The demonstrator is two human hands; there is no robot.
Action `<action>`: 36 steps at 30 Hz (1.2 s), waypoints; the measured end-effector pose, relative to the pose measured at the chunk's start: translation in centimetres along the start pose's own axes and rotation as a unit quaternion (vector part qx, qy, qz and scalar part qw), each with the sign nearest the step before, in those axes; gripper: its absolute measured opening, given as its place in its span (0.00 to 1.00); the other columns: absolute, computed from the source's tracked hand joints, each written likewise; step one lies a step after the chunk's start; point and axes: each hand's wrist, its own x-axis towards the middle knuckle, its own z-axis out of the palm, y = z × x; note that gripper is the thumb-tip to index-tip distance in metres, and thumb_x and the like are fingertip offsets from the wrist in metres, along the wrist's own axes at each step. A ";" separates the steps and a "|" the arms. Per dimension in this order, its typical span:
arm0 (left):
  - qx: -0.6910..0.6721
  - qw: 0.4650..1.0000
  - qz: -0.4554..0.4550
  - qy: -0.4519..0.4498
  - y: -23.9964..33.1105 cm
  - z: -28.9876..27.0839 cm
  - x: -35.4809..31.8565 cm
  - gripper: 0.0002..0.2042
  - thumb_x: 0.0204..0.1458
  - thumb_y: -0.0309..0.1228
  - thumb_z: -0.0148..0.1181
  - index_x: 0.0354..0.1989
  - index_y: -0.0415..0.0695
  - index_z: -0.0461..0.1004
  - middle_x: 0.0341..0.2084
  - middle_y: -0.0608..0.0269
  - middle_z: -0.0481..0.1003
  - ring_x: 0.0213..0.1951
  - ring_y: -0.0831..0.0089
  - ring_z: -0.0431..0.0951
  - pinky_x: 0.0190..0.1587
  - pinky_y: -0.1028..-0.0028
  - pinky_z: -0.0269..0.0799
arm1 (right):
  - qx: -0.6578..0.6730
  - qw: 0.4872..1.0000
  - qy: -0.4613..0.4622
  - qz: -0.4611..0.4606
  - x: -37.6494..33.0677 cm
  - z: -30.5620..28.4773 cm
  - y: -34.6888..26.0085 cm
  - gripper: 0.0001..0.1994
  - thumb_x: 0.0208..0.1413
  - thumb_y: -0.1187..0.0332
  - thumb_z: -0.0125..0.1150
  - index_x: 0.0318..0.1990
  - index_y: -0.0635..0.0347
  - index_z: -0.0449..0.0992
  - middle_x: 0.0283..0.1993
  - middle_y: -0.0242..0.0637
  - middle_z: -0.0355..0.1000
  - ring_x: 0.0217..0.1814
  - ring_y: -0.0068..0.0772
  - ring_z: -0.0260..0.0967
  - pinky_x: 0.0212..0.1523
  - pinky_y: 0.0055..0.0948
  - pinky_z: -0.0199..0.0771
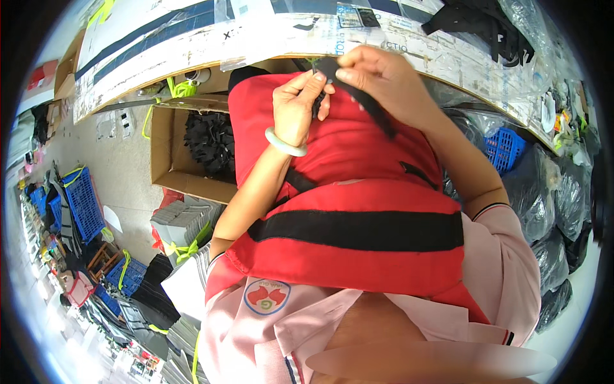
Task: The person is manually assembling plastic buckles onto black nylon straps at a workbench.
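Over my lap, at the near edge of the table, both hands are at a black fabric strap (368, 102). My left hand (299, 102), with a pale bangle (286, 143) on its wrist, is closed in a pinch on one end of it. Thumb and fingers of my right hand (380, 80) are pressed together on the strap a little to the right. The strap's loose end hangs down to the right over my red apron (339, 153). Something small and green shows above the left fingertips, too small to make out.
The table (192, 51) is covered with taped white sheeting; black straps (483, 29) lie at its right. An open cardboard box (166, 144) of black pieces (210, 144) stands left of my lap. Below it are stacked grey sheets (182, 224). Blue baskets (83, 201) and black bags (531, 192) flank me.
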 end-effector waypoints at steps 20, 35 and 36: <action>0.421 0.826 0.375 -0.012 -0.4 -2.4 0.4 0.08 0.52 0.20 0.60 0.41 0.34 0.78 0.29 0.66 0.74 0.27 0.81 0.73 0.28 0.81 0.68 | 0.379 0.916 0.016 0.130 0.0 3.5 3.4 0.14 0.62 0.63 0.55 0.46 0.66 0.71 0.33 0.36 0.73 0.31 0.22 0.71 0.33 0.21 0.73; -0.046 0.999 -0.015 0.021 0.4 -2.2 -0.6 0.09 0.55 0.23 0.58 0.40 0.28 0.74 0.30 0.53 0.78 0.20 0.71 0.77 0.19 0.79 0.73 | 0.140 0.976 0.127 -0.111 -1.4 4.4 1.4 0.08 0.59 0.68 0.60 0.40 0.65 0.75 0.30 0.30 0.71 0.30 0.15 0.68 0.30 0.15 0.67; -0.046 0.999 -0.014 0.021 0.5 -1.9 -0.6 0.09 0.55 0.23 0.58 0.40 0.28 0.74 0.30 0.53 0.78 0.20 0.71 0.77 0.19 0.79 0.73 | 0.139 0.976 0.127 -0.111 -1.3 4.1 0.8 0.08 0.59 0.68 0.60 0.40 0.65 0.75 0.30 0.30 0.71 0.30 0.15 0.68 0.30 0.15 0.67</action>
